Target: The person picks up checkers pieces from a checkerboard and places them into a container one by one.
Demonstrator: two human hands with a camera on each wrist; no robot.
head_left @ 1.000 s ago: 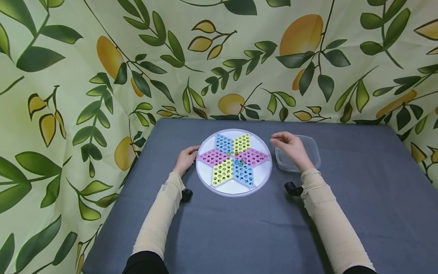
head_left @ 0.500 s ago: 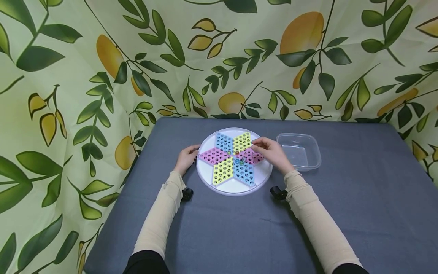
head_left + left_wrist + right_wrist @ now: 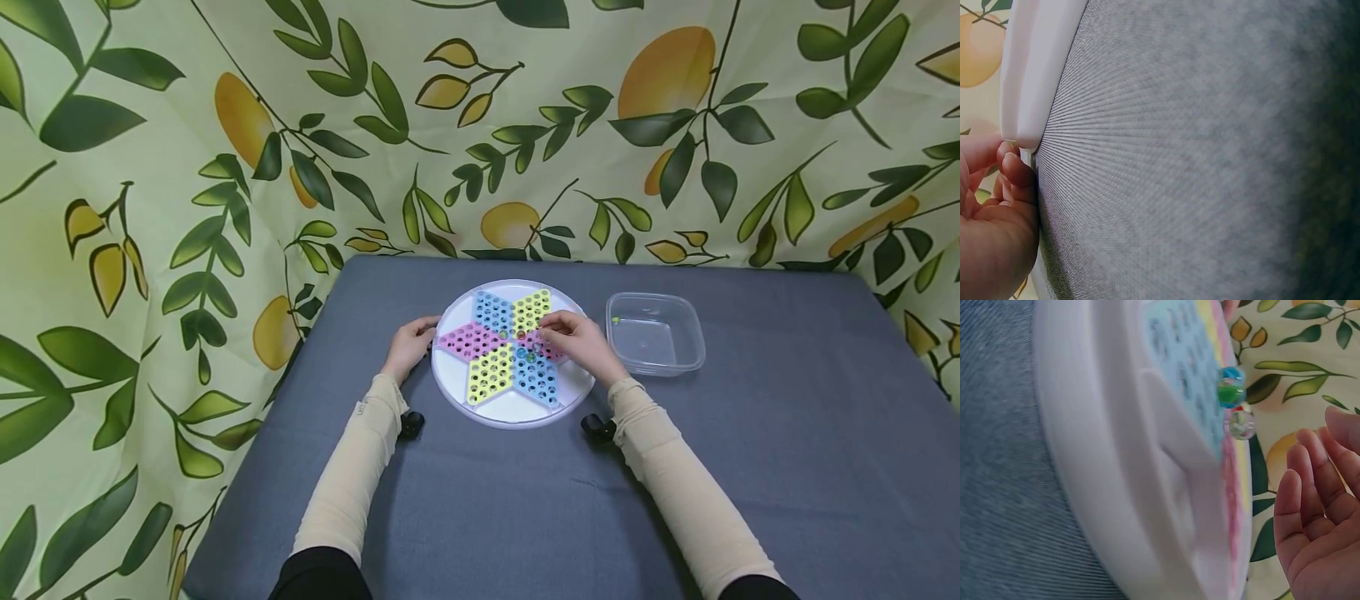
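Note:
A round white Chinese checkers board (image 3: 514,408) with a blue, yellow and pink star lies on the table. Several glass marbles (image 3: 530,355) sit near its centre; a blue-green marble (image 3: 1230,394) and a clearer marble (image 3: 1241,423) stand up from the holes in the right wrist view. My left hand (image 3: 408,346) holds the board's left rim, with thumb and finger meeting at the edge in the left wrist view. Over the pink right point of the star is my right hand (image 3: 581,343), thumb and fingertips close together and bent downward. I cannot tell whether a marble is between them.
A clear plastic box (image 3: 667,368) stands just right of the board, a small green marble (image 3: 617,320) at its left side. Grey cloth covers the table (image 3: 480,517). A leaf-patterned curtain (image 3: 450,125) hangs behind and to the left.
My right hand has moved left from over the plastic box to the board, close to its centre. My left hand has stayed at the left rim.

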